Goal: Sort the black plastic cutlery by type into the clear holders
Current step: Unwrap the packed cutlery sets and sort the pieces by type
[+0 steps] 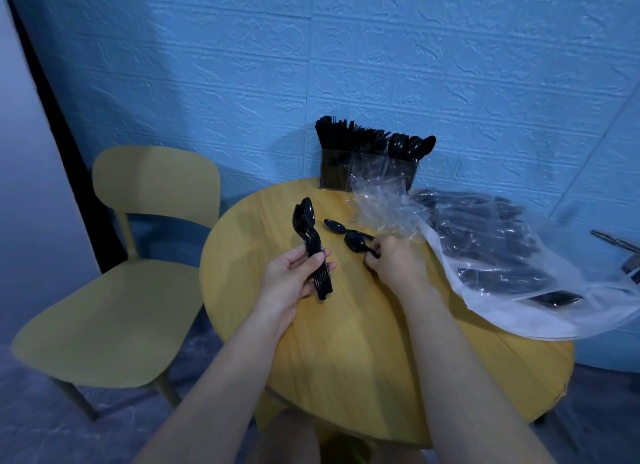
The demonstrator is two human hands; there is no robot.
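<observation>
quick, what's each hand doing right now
Left hand: grips a stack of black plastic spoons.
Right hand: pinches the handle of a single black plastic spoon on the round wooden table.

Yellow chair (114, 290) beside round table (346, 342), blue wall (381, 48).

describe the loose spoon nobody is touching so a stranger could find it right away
On the round yellow table, look just in front of the crumpled clear bag. The loose spoon lies flat there alone, bowl pointing left, beyond the right hand, which pinches another spoon.
</observation>
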